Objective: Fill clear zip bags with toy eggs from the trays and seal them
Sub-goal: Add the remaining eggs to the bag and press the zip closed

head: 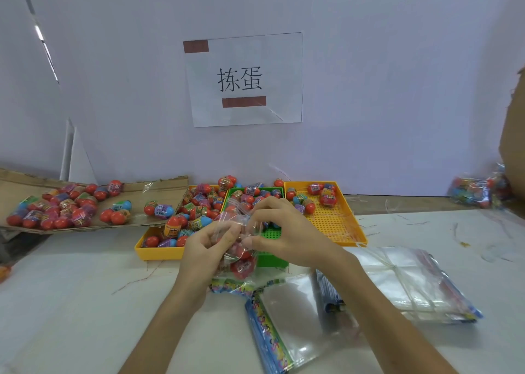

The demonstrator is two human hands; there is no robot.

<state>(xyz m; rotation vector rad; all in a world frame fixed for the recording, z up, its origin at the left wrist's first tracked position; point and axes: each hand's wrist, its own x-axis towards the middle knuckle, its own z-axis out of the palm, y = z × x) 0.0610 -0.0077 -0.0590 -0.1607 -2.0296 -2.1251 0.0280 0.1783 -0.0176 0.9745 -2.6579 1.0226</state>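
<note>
My left hand (pixel 206 245) and my right hand (pixel 284 231) both pinch the top of a clear zip bag (pixel 241 262) held just above the table in front of the green tray (pixel 271 255). Red toy eggs show through the bag's lower part. Loose toy eggs (pixel 199 203) fill the left yellow tray (pixel 159 251), and a few more lie in the right yellow tray (pixel 338 226). A flat empty zip bag (pixel 284 316) lies under my right forearm.
A cardboard flat (pixel 159 189) at the left carries many more eggs. A stack of empty clear bags (pixel 412 282) lies at the right. Filled bags (pixel 477 191) sit at the far right by a cardboard box (pixel 514 123). A white wall with a paper sign stands behind.
</note>
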